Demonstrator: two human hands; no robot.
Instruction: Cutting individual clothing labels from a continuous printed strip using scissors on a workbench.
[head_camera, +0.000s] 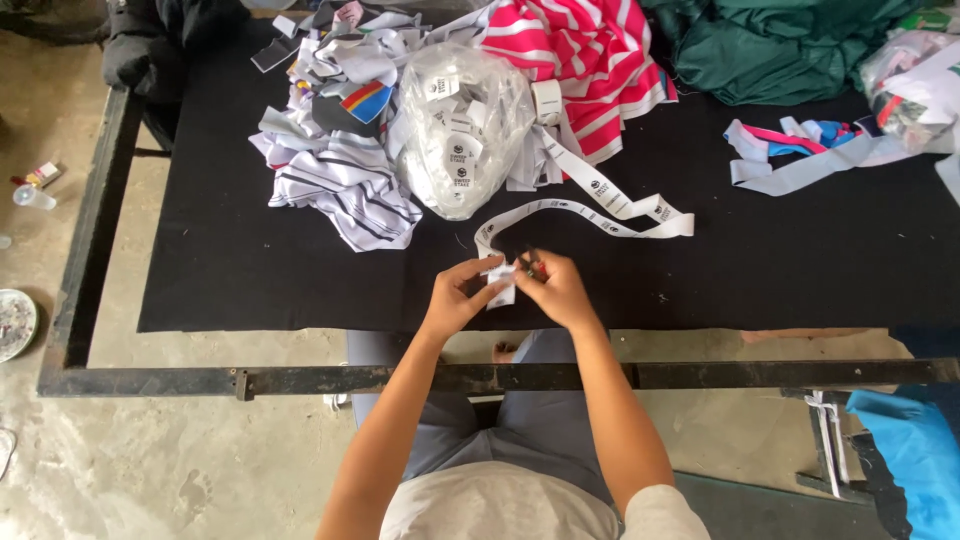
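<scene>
The left hand (455, 295) is pinching the end of one long, flat white label ribbon (590, 205) on the black cloth table (800, 260). The right hand (555, 288) is closing around small snips (533, 266) just beside it. One clear plastic bag (462, 125) of cut labels is bulging behind.

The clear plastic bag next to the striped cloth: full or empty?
Full. The clear plastic bag bulges into a rounded shape on the black table cover, and many small white labels show through its wall. Whether its mouth is tied, cannot tell.
</scene>
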